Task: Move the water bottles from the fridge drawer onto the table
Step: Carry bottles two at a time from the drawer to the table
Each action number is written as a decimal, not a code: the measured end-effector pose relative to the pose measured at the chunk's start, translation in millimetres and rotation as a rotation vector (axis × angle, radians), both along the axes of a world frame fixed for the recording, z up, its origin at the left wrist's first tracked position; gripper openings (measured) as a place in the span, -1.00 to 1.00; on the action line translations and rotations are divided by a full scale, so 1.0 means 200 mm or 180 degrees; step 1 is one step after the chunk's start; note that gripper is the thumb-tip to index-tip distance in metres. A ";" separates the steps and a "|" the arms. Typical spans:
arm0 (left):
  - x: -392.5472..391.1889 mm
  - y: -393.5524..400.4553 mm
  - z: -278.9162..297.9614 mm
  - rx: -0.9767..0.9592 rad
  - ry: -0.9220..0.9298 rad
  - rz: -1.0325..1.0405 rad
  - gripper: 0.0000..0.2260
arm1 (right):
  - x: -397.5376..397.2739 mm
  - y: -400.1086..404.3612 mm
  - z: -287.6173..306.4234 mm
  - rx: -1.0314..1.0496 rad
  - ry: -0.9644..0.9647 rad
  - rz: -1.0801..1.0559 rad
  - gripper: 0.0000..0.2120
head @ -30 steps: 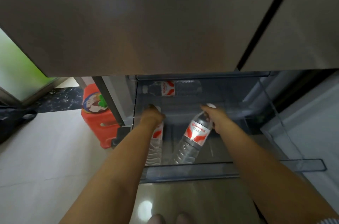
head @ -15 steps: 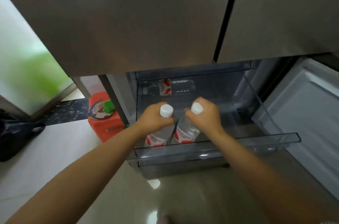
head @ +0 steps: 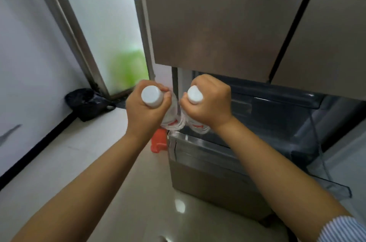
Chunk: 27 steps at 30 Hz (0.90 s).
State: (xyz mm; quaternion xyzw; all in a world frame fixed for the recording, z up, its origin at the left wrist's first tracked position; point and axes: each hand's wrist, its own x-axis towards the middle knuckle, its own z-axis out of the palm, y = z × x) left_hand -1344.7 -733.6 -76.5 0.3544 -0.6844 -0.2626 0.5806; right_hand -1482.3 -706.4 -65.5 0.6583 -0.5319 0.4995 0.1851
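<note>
**Both bottles in hand, out over the drawer's front edge**

So, head view, the only one:

- Left hand is wrapped round the neck of the left bottle, fingers fully curled, white cap poking out the top of the fist. Right hand has the same grip on the right bottle, cap showing.
- Neck grip makes sense: narrowest part, one hand closes all the way round, and the shoulder below stops it sliding through. Bottles hang roughly vertical, bodies down and mostly hidden by the fists.
- Hands sit side by side at frame centre, bottle bodies touching or nearly so. Can't tell which.
- Fridge drawer is pulled out, from centre toward 4 o'clock. Bottles are above its front left corner, at the drawer's 9 o'clock end, so I'd call them lifted clear, not resting.
- Closed fridge doors fill 12 to 2 o'clock, just over the hands.
- Black bag on the floor at 9 o'clock; a red thing, mostly hidden, just below the left hand.
- Table isn't in view.

Judgement: pick done for two bottles, carry to the table is next. Can't see whether more bottles are left in the drawer.
</note>
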 end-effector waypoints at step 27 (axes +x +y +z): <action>2.98 0.99 0.00 0.1484 -0.0714 0.4026 -0.75 | 3.04 0.26 0.04 0.1818 0.0223 0.3441 -0.80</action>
